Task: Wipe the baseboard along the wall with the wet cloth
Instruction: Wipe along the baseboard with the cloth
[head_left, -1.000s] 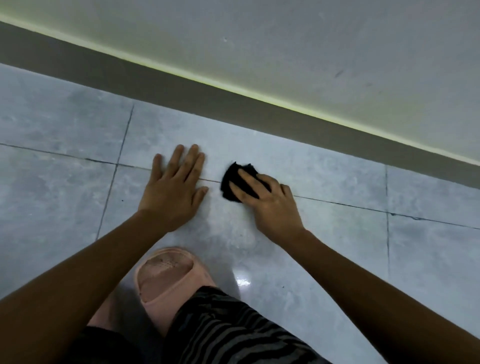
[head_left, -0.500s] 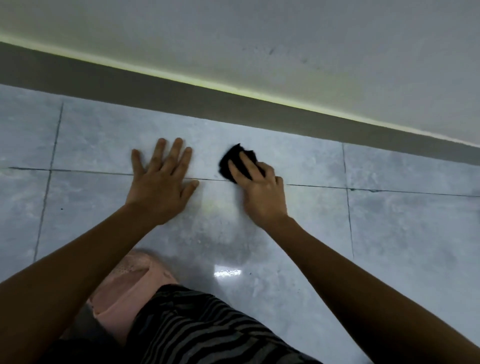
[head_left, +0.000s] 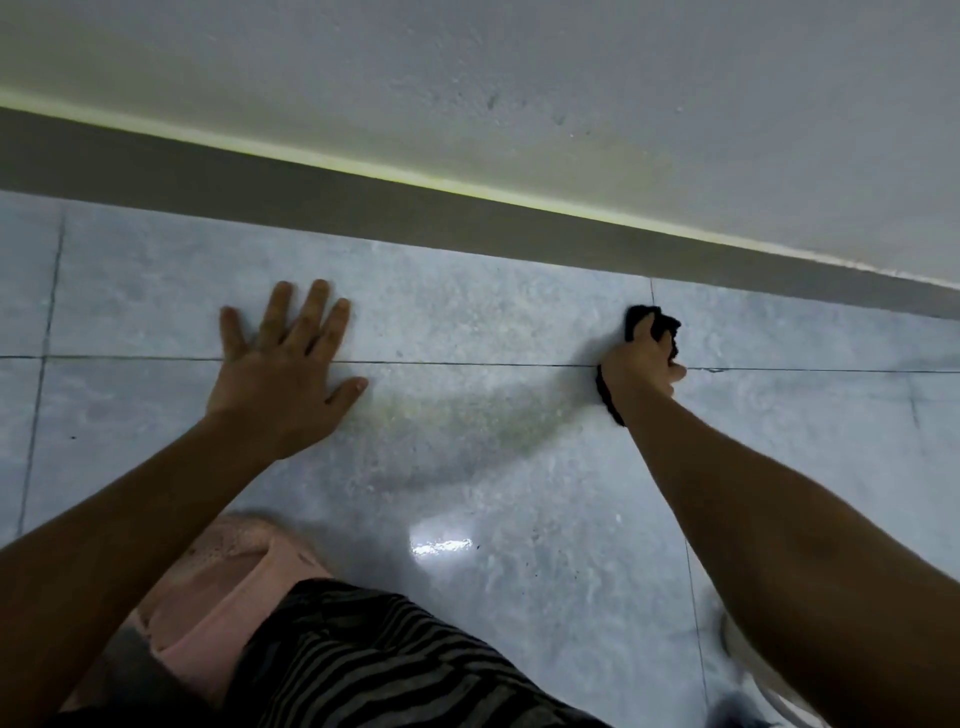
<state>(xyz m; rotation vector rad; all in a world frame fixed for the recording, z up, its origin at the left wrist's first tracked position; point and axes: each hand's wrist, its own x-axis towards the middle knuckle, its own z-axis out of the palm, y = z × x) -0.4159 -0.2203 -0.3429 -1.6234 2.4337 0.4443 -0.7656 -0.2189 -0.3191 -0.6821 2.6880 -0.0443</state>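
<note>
The grey baseboard (head_left: 363, 208) runs from left to right along the foot of the pale wall, with a yellowish line on its upper edge. My right hand (head_left: 641, 366) is closed around a black cloth (head_left: 660, 322) that bunches out past the fingers, just short of the baseboard. Whether the cloth touches the floor I cannot tell. My left hand (head_left: 283, 374) lies flat on the floor tile, fingers spread, holding nothing.
Glossy grey floor tiles (head_left: 467, 312) with dark grout lines fill the area below the baseboard. A pink slipper (head_left: 228, 587) and striped shorts (head_left: 374, 660) sit at the bottom. A white object (head_left: 753, 670) shows at the lower right edge.
My right hand has gone from pressing the cloth on the floor beside my left hand to gripping it in a fist, far to the right and closer to the baseboard. The left hand stays planted.
</note>
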